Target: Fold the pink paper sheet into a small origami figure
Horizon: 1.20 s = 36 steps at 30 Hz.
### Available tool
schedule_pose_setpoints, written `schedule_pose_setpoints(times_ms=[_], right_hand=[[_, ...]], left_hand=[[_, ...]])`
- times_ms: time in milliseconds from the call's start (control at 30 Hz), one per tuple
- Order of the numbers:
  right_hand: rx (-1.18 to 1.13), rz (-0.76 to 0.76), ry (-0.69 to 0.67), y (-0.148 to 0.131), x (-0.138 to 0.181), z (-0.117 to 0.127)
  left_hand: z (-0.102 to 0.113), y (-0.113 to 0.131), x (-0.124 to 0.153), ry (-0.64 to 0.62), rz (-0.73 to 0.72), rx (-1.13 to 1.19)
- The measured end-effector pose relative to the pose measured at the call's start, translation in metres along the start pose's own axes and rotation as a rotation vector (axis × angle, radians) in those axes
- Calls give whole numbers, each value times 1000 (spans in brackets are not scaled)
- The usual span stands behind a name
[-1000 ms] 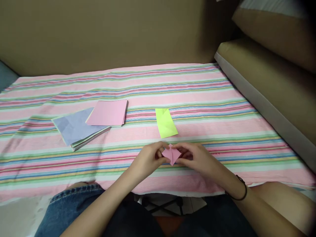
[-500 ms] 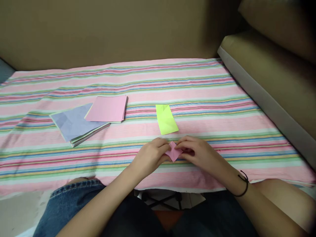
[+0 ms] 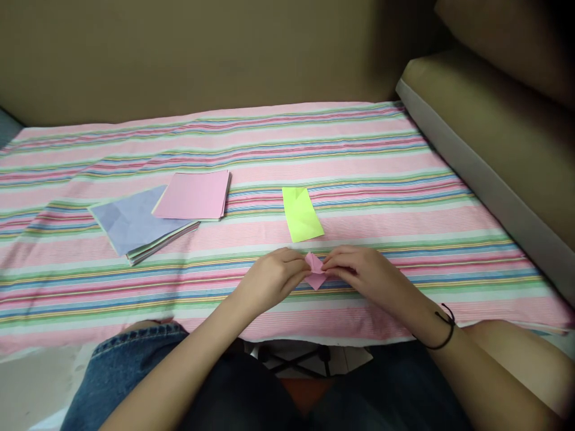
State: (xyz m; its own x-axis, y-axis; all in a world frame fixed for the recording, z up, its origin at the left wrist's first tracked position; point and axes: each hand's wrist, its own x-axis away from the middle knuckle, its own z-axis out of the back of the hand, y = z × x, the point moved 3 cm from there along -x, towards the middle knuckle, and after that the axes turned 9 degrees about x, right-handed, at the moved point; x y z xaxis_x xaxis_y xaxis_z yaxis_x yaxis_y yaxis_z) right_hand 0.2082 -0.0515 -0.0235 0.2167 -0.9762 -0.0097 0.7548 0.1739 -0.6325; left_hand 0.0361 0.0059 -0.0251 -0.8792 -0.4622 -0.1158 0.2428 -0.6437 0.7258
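A small folded piece of pink paper [image 3: 317, 280], roughly diamond-shaped, is between my two hands near the front of the striped cloth. My left hand [image 3: 275, 276] pinches its left corner, fingers closed together. On the opposite side, my right hand [image 3: 359, 268] grips the right corner between thumb and fingers. A crease or raised flap runs across the paper's middle, and its upper tip points away from me. The fingertips cover both side corners. Just beyond my hands lies a creased yellow-green paper strip [image 3: 302, 215].
On the left, a stack of pink square paper [image 3: 194, 196] overlaps a larger stack topped with lavender paper [image 3: 130, 221]. Striped cloth [image 3: 368, 155] covers the surface. A brown backrest [image 3: 202, 54] rises behind, and a cushioned armrest [image 3: 485, 131] borders the right.
The pink paper's shape has changed: a fold now crosses its middle, where a vertical crease showed before. My right fingers have drawn together at its right corner.
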Motion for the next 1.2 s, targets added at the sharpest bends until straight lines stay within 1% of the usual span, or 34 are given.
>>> schedule_pose_setpoints(times_ms=[133, 233, 367, 467, 600, 700, 800, 900, 1000, 1200], right_hand=[[58, -21, 17, -6, 0, 0], [65, -36, 26, -8, 0, -1], [6, -41, -9, -7, 2, -3], [10, -37, -13, -6, 3, -3], [88, 19, 7, -10, 3, -4], [143, 50, 0, -12, 3, -4], [153, 39, -20, -11, 3, -5], [135, 10, -29, -9, 2, -6], [114, -13, -32, -8, 2, -5], [101, -8, -17, -8, 3, -5]], left_hand=[[-1, 1, -1, 66, 55, 7], [-2, -2, -1, 100, 106, 83], [-3, -6, 0, 117, 82, 229], [-4, -9, 1, 119, 79, 253], [-3, -7, 1, 110, 68, 198], [-2, -5, 0, 62, 69, 180], [-1, -4, -1, 18, 72, 210], [-1, -4, -1, 46, 63, 243], [-1, -6, -1, 79, 87, 238], [-1, -7, -1, 71, 76, 240]])
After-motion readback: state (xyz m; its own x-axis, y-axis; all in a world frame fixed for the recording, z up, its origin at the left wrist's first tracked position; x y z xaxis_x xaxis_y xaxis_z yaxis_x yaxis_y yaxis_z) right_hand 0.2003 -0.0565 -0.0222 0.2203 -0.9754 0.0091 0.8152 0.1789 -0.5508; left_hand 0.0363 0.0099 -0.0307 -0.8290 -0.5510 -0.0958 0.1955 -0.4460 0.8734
